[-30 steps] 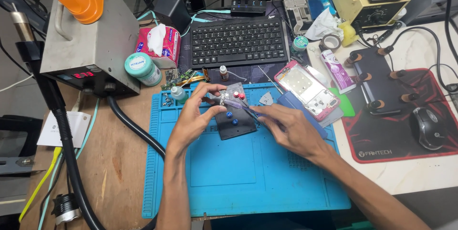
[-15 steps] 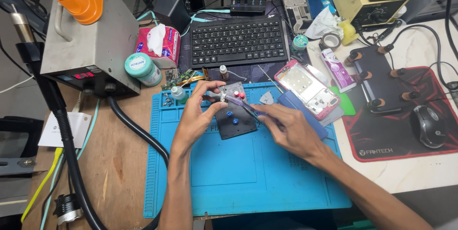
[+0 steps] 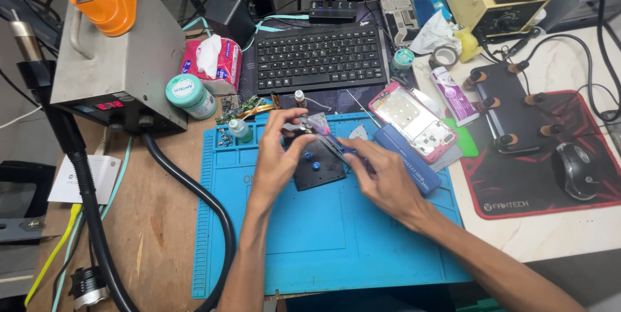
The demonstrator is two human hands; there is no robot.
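Observation:
My left hand (image 3: 279, 157) rests on a small black holder plate (image 3: 321, 168) with blue knobs on the blue work mat (image 3: 323, 234); its fingers pinch a small part at the plate's top edge. My right hand (image 3: 381, 179) grips thin metal tweezers (image 3: 331, 142), whose tips reach that same small part between my left fingers. The part itself is too small to make out.
An opened pink-framed phone (image 3: 414, 118) and a blue bar (image 3: 407, 157) lie right of my hands. A grey hot-air station (image 3: 119, 60) with its black hose (image 3: 194, 189) stands at left. A black keyboard (image 3: 320, 56), a small bottle (image 3: 239, 129) and a mouse (image 3: 579, 170) surround the mat.
Both hands stay at the black holder plate. The tweezers and fingers have shifted only slightly.

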